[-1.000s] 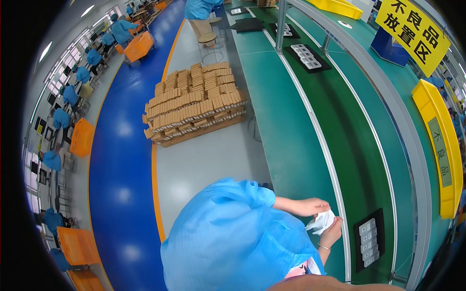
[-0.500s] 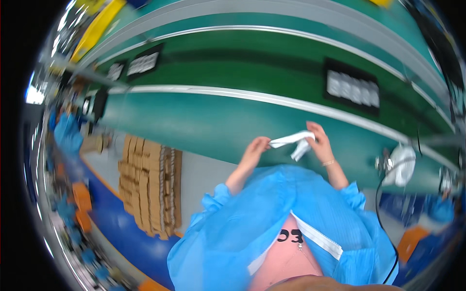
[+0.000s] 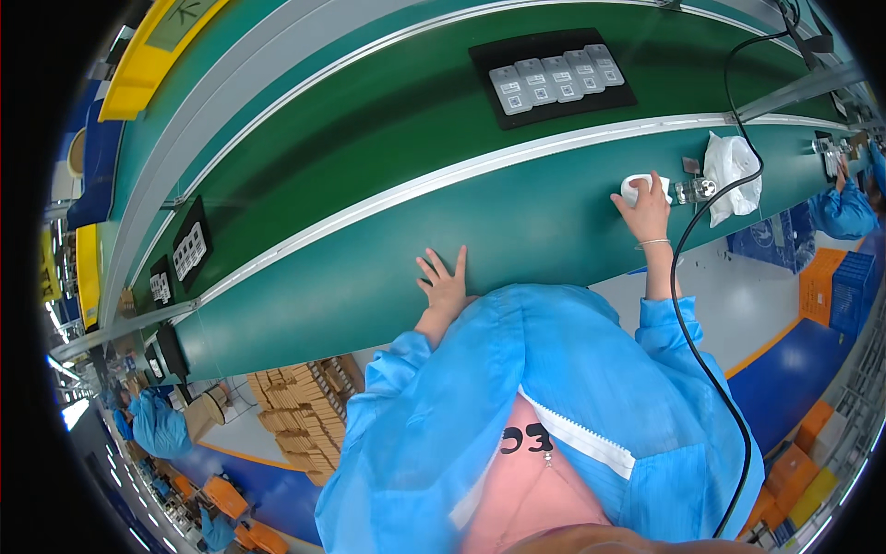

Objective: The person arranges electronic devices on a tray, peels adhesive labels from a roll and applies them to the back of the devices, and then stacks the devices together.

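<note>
My left hand [image 3: 447, 288] rests on the teal bench [image 3: 351, 305] with its fingers spread and nothing in it. Farther right, my right hand [image 3: 648, 218] is closed on a white cloth [image 3: 632, 189], bunched up against the bench top. Just beyond that cloth stands a small clear container [image 3: 688, 192] with a metallic-looking part [image 3: 708, 188]. A crumpled white plastic bag [image 3: 735, 175] lies to the right of it. Part of the cloth is hidden by my fingers.
Past a white rail, a green belt [image 3: 388, 138] carries black trays [image 3: 512, 120] of clear plastic pieces. A black cable [image 3: 685, 277] hangs across the right side. Stacked brown cardboard [image 3: 305, 411] stands below left. Co-workers in blue [image 3: 159, 425] sit at both ends.
My hands have moved apart; before, both held the white cloth stretched between them. The right one has carried it right, beside the clear container; the left has let go. The view has turned.
</note>
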The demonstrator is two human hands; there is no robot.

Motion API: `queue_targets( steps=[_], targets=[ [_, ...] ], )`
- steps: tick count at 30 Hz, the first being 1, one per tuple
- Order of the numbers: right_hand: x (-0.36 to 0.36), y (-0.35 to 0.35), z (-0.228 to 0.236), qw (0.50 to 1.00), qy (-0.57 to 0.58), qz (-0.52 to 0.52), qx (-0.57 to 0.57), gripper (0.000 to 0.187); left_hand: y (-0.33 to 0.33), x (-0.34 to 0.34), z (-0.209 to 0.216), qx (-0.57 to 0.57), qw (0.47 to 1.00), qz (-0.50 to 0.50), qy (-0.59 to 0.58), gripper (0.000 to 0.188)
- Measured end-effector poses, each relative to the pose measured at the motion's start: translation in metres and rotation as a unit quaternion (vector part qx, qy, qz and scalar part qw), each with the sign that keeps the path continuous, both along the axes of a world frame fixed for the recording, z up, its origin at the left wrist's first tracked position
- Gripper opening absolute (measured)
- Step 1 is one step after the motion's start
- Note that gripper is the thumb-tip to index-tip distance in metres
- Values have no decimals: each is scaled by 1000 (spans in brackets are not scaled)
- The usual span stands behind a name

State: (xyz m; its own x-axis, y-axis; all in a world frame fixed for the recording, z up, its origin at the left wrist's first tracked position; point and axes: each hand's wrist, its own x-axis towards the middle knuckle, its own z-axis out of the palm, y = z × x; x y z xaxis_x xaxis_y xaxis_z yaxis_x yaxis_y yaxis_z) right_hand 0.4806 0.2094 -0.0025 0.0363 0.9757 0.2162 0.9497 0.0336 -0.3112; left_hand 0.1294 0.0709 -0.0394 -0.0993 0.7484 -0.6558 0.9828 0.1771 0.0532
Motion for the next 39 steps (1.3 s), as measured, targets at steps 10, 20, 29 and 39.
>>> queue_targets(
  steps=[10,20,29,39],
  targets=[
    [29,160,-71,981,166,-50,-89,46,-20,0,-8,96,995,18,-1,113],
    [4,239,-92,952,16,-292,-94,58,-24,10,0,87,995,36,-29,111],
    [-107,117,-68,786,522,-59,-327,36,-20,-13,-6,102,994,25,-14,107],
    [-179,-41,-28,761,420,62,-491,46,-26,-128,-1,345,896,193,-202,71]
  ],
)
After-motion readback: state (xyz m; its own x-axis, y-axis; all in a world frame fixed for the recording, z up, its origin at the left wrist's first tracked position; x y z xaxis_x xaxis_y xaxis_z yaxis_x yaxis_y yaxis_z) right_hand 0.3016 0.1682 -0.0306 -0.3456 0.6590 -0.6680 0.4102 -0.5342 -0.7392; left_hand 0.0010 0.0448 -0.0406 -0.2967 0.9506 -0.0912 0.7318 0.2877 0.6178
